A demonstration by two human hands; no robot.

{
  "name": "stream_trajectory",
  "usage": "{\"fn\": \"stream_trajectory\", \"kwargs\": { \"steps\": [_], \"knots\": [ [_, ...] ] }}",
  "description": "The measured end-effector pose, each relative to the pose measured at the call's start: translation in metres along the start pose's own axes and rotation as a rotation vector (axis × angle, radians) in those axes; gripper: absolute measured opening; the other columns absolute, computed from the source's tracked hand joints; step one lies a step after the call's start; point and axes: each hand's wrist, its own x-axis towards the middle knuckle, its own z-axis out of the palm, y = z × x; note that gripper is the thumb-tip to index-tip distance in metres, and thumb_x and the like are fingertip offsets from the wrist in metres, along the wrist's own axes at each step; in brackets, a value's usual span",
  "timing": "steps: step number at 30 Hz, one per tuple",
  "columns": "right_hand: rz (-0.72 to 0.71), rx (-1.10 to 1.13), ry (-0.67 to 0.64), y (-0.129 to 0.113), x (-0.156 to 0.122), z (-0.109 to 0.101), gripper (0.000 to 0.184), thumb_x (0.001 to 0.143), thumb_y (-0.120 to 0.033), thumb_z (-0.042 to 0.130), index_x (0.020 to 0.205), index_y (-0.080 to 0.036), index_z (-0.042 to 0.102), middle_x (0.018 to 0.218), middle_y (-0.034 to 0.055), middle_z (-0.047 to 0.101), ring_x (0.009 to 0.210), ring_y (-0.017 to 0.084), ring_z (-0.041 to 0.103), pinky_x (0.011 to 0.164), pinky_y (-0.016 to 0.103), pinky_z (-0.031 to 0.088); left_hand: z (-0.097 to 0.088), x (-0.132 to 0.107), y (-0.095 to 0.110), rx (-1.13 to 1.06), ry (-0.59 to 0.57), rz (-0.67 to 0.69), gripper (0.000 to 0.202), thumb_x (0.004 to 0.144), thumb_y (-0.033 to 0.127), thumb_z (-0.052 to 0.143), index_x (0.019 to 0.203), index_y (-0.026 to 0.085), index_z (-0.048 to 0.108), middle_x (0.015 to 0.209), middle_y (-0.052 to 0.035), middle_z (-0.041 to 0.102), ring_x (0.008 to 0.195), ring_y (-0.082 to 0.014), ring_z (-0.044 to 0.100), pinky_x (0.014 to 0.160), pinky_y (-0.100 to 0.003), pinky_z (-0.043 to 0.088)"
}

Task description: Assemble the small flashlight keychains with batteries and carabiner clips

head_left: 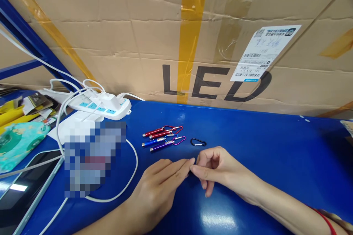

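Observation:
Low over the blue table, my left hand [158,181] and my right hand [213,167] meet at the fingertips. Both are closed in a pinch, and whatever they hold between them is hidden or too small to make out. Just beyond my right hand lies a black carabiner [198,142]. To its left, small metal penlights with carabiner clips lie side by side: two red penlights [154,132], a blue penlight [153,142] and a purple penlight [161,147].
A large cardboard box [132,44] stands along the back. At the left are a white power strip [116,109] with looping cables, a phone or tablet [27,187], a teal packet [22,143] and a blurred-out patch. A notebook edge [348,126] shows at far right.

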Motion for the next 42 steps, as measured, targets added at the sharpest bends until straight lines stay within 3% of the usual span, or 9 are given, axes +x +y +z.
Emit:
{"fn": "stream_trajectory", "kwargs": {
  "steps": [4, 8, 13, 17, 21, 29, 35, 39, 42],
  "knots": [
    [-0.084, -0.144, 0.045, 0.003, 0.002, -0.003, 0.036, 0.059, -0.04, 0.078, 0.059, -0.013, 0.054, 0.048, -0.0033, 0.056, 0.041, 0.006, 0.053, 0.041, 0.016, 0.049, 0.001, 0.01, 0.002, -0.256, 0.023, -0.174, 0.036, 0.086, 0.001, 0.043, 0.115, 0.018, 0.056, 0.097, -0.0073, 0.069, 0.084, -0.0155, 0.066, 0.071, -0.025, 0.054],
    [-0.392, -0.489, 0.209, -0.002, 0.0, -0.009, 0.03, 0.062, -0.039, 0.077, 0.074, -0.014, 0.067, 0.06, -0.0004, 0.06, 0.047, 0.007, 0.055, 0.04, 0.016, 0.048, -0.001, 0.017, 0.005, -0.366, 0.003, -0.295, 0.032, 0.086, 0.001, 0.044, 0.107, 0.018, 0.062, 0.088, -0.0057, 0.069, 0.078, -0.015, 0.065, 0.067, -0.022, 0.052],
    [-0.761, -0.755, 0.205, -0.008, -0.006, -0.013, 0.009, 0.073, -0.027, 0.071, 0.074, -0.018, 0.072, 0.07, 0.0022, 0.063, 0.057, 0.009, 0.058, 0.044, 0.016, 0.045, -0.003, 0.016, 0.005, -0.397, -0.002, -0.296, 0.032, 0.086, 0.001, 0.043, 0.106, 0.018, 0.062, 0.086, -0.0055, 0.068, 0.077, -0.0148, 0.063, 0.066, -0.022, 0.052],
    [-0.864, -0.88, 0.132, -0.009, -0.012, -0.015, 0.011, 0.078, -0.02, 0.065, 0.069, -0.018, 0.07, 0.071, 0.0013, 0.062, 0.062, 0.009, 0.059, 0.055, 0.018, 0.048, -0.004, 0.013, 0.004, -0.358, -0.047, -0.235, 0.035, 0.084, -0.001, 0.043, 0.109, 0.017, 0.061, 0.083, -0.0051, 0.068, 0.07, -0.0143, 0.061, 0.063, -0.024, 0.051],
    [-0.862, -0.925, 0.05, -0.007, -0.015, -0.017, 0.016, 0.084, -0.021, 0.058, 0.072, -0.019, 0.069, 0.074, 0.0002, 0.062, 0.066, 0.008, 0.06, 0.062, 0.018, 0.05, -0.004, 0.012, 0.002, -0.353, -0.043, -0.134, 0.035, 0.086, 0.003, 0.046, 0.116, 0.019, 0.058, 0.091, -0.007, 0.07, 0.073, -0.0147, 0.064, 0.065, -0.026, 0.053],
    [-0.866, -0.854, 0.128, -0.007, -0.015, -0.013, 0.013, 0.081, -0.022, 0.062, 0.069, -0.017, 0.067, 0.069, 0.0011, 0.062, 0.059, 0.009, 0.059, 0.054, 0.019, 0.048, -0.003, 0.011, 0.001, -0.334, 0.066, -0.077, 0.04, 0.085, 0.001, 0.049, 0.119, 0.021, 0.055, 0.088, -0.006, 0.071, 0.07, -0.0152, 0.065, 0.062, -0.026, 0.056],
    [-0.894, -0.852, 0.125, -0.009, -0.018, -0.01, 0.01, 0.08, -0.017, 0.062, 0.071, -0.016, 0.067, 0.07, 0.0012, 0.062, 0.059, 0.008, 0.058, 0.055, 0.018, 0.048, -0.001, 0.01, 0.003, -0.289, 0.07, -0.074, 0.044, 0.083, -0.002, 0.049, 0.122, 0.02, 0.052, 0.089, -0.0051, 0.071, 0.07, -0.015, 0.065, 0.061, -0.026, 0.055],
    [-0.781, -0.792, 0.165, -0.01, -0.017, -0.005, 0.013, 0.077, -0.02, 0.065, 0.065, -0.016, 0.066, 0.067, 0.0023, 0.062, 0.057, 0.01, 0.057, 0.049, 0.019, 0.048, -0.005, 0.006, 0.002, -0.111, 0.106, 0.045, 0.043, 0.081, -0.005, 0.048, 0.12, 0.014, 0.053, 0.094, -0.0078, 0.072, 0.079, -0.0166, 0.066, 0.068, -0.028, 0.056],
    [-0.538, -0.582, 0.168, -0.01, -0.017, 0.0, 0.018, 0.071, -0.028, 0.071, 0.061, -0.014, 0.064, 0.067, 0.0017, 0.059, 0.051, 0.008, 0.055, 0.043, 0.017, 0.049, -0.012, 0.002, 0.002, 0.054, 0.099, 0.118, 0.039, 0.081, -0.005, 0.047, 0.117, 0.01, 0.055, 0.097, -0.0095, 0.071, 0.084, -0.019, 0.066, 0.071, -0.031, 0.055]
  ]
}}
